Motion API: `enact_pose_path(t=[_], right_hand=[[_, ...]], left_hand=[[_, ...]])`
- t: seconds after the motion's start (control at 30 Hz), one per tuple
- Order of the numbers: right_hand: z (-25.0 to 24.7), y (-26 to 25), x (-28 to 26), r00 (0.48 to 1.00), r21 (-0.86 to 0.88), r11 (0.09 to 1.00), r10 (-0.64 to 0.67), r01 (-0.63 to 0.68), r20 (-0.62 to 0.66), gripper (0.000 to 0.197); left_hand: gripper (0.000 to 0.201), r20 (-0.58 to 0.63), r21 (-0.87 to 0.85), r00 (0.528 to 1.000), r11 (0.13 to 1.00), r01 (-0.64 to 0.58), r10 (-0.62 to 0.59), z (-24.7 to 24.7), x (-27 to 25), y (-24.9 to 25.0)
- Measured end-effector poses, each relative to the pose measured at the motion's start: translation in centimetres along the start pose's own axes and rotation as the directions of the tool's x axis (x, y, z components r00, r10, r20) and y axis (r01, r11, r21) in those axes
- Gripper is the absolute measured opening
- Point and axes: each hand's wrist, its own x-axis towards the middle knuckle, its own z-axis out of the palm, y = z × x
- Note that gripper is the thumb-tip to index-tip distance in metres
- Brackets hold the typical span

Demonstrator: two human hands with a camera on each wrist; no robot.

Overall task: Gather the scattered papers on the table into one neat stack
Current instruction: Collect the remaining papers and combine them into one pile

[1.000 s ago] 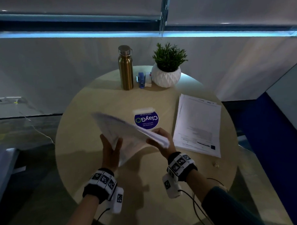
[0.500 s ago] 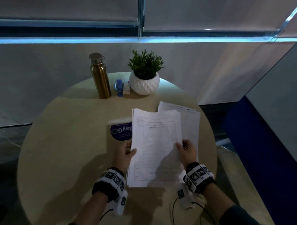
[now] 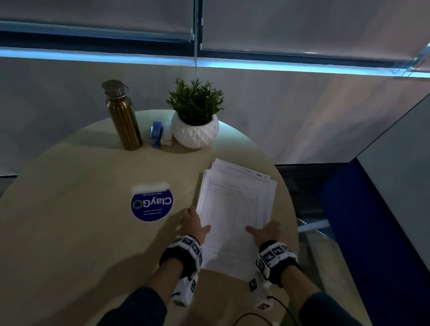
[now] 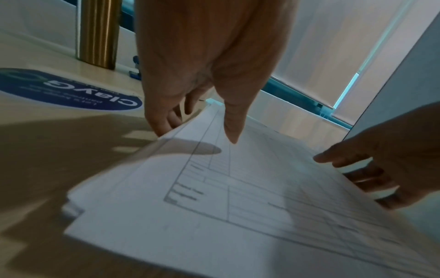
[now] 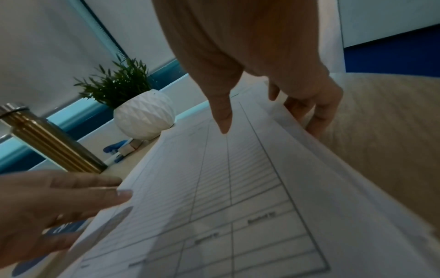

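Round wooden table [image 3: 72, 243], seen from the head view. Far left on it, a gold bottle [image 3: 122, 116] stands upright near the back edge; in the left wrist view only its lower body shows [image 4: 98, 33]. Nearer and just right of that, a round blue ClayGo sticker [image 3: 152, 205] lies flat on the tabletop, also visible low in the left wrist view [image 4: 69, 90]. Beside the bottle sits a small blue object [image 3: 156, 133], too small to identify, touching or nearly touching a white pot [image 3: 195, 131] with a green plant [image 3: 195, 99]. Left hand [image 3: 192, 224] is at the left long edge of the papers [image 3: 235, 211]: thumb lies on top of the top sheet, fingers [image 4: 164, 120] go down along and under the edge, so it is grasping the papers loosely. The papers rest on the right half of the table, mostly overlapped into one pile but fanned at the far end, with corners of lower sheets sticking out. Top sheet is a printed form with ruled lines. Right hand [image 3: 267, 233] is at the right long edge, thumb on top, fingers [image 5: 316, 111] curled under that edge, grasping the papers too. Both wrists wear black bands with white marker tags. Right of the table, a blue panel [image 3: 374, 229].
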Motion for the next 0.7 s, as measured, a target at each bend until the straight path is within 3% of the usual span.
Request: enact_pose_path(t=[0.1, 0.2, 0.3, 0.4, 0.5, 0.57, 0.63, 0.7], right_hand=[[0.4, -0.2, 0.5, 0.999, 0.111, 0.994, 0.014, -0.019, 0.044, 0.085], [1.1, -0.2, 0.3, 0.984, 0.153, 0.987, -0.077, 0.052, 0.16, 0.059], [1.7, -0.4, -1.2, 0.959, 0.23, 0.955, -0.228, 0.187, 0.169, 0.042], [2.0, -1.3, -4.1, 0.917, 0.365, 0.887, -0.362, 0.283, 0.168, 0.02], [1.5, -2.3, -7.6, 0.82, 0.48, 0.744, -0.566, 0.464, 0.087, 0.024], [1.3, -3.0, -9.7, 0.754, 0.559, 0.65, -0.653, 0.515, 0.065, 0.04], [1.8, -3.9, -11.8, 0.712, 0.615, 0.592, -0.698, 0.521, 0.069, 0.032], [3.2, -4.7, -13.7, 0.7, 0.617, 0.566, -0.713, 0.547, 0.033, 0.021]], left_hand=[[0.081, 0.109, -0.142, 0.992, 0.987, 0.078, -0.062, -0.5, 0.3, 0.0], [0.068, 0.178, -0.203, 0.982, 0.975, 0.093, -0.056, -1.0, 0.1, -1.3], [0.062, 0.095, -0.382, 0.995, 0.923, 0.042, -0.007, -2.2, -0.9, -3.5], [0.065, -0.06, -0.569, 0.995, 0.816, -0.1, 0.081, -4.7, -3.3, -5.8], [0.057, -0.16, -0.629, 0.972, 0.74, -0.237, 0.175, -8.6, -6.0, -7.3], [0.044, -0.222, -0.649, 0.946, 0.688, -0.325, 0.237, -11.2, -7.4, -7.7], [0.039, -0.329, -0.635, 0.899, 0.637, -0.436, 0.288, -12.8, -8.6, -7.3], [0.034, -0.442, -0.555, 0.84, 0.64, -0.531, 0.313, -13.4, -9.2, -6.7]])
